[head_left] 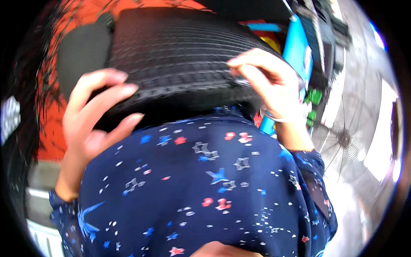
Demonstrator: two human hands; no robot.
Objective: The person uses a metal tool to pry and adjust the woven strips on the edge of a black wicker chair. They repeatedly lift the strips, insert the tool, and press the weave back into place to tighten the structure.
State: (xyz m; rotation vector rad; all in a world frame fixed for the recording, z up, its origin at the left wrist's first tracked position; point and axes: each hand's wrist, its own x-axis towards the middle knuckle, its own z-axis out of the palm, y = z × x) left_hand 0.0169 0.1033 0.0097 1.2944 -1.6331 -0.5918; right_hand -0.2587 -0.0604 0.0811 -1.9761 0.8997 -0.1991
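Across the front of me lies a black ribbed panel (171,47), with rows of pale lines running along it and a curved near edge. Its material is hard to tell through the blur. My left hand (92,109) is at the panel's left near corner, fingers spread and bent, fingertips near its edge and the thumb apart below. At the right end of that edge, my right hand (272,79) is closed, thumb and forefinger nearly together. Whatever it pinches is too small or blurred to make out.
An orange-red surface (51,128) with loose black strands lies to the left. A dark grey rounded piece (81,60) sits beside the panel. Bright blue things (296,45) and green pieces (314,96) are at the right, near a round wire-guarded fan (344,138).
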